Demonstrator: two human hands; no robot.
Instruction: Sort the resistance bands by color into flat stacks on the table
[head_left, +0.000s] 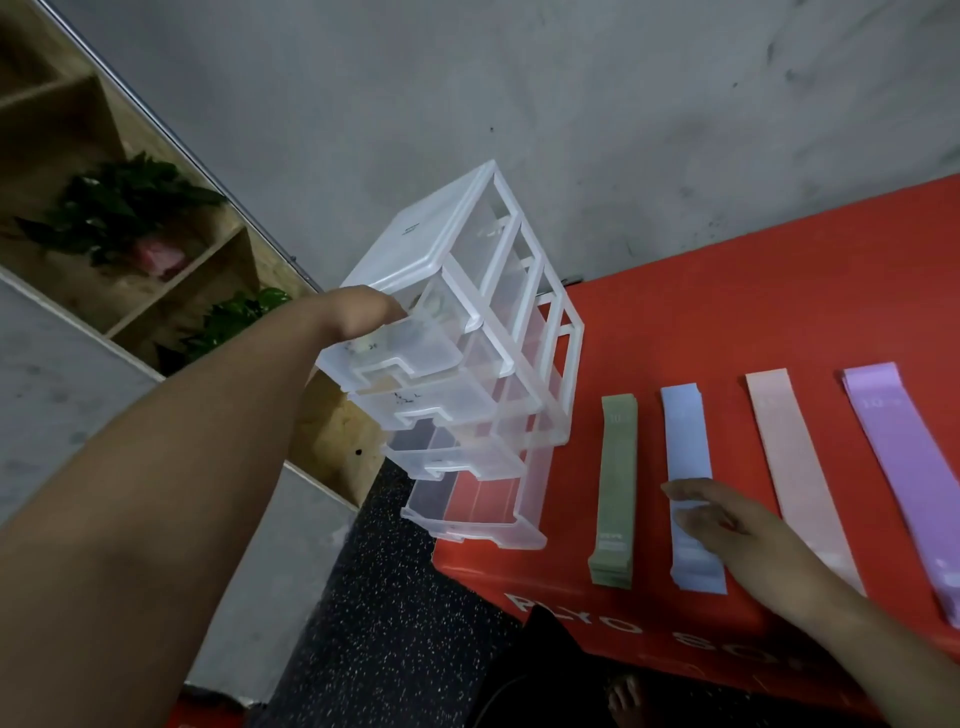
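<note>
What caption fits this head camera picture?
Left hand reaches into the clear drawer unit while the right hand rests on the blue stack, between the green stack and pink stack, purple stack beyond.

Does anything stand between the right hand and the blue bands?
Nothing visible does. The right hand is directly over the blue stack, fingers straight. The green stack lies beside it, apart.

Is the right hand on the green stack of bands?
No, the right hand lies with straight fingers over the blue stack, and the green stack beside it is untouched.
</note>
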